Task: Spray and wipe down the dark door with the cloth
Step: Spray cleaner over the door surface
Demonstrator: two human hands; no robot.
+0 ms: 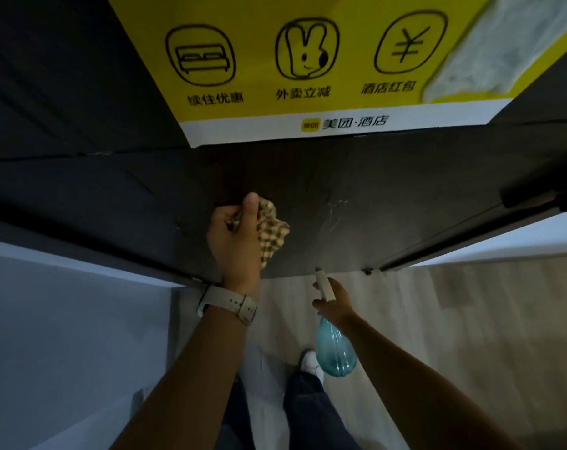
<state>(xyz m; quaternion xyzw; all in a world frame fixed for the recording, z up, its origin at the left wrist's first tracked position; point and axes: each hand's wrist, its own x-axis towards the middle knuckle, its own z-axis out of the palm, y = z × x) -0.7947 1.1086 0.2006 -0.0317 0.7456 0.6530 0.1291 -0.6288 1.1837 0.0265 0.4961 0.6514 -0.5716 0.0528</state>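
The dark door [389, 190] fills the middle of the head view, seen from above. My left hand [235, 235] holds a bunched checked cloth [270, 232] against the door's lower part. My right hand [334, 302] grips the white trigger head of a teal spray bottle [335, 349], with the nozzle pointing at the door near its bottom edge. Pale wet streaks [335, 206] show on the door to the right of the cloth.
A yellow poster [275, 60] with icons and a white strip covers the door's upper part. A pale wall [64, 319] stands at the left. Wood-look floor [470, 319] lies below right. My legs and a white shoe [309, 360] are under the bottle.
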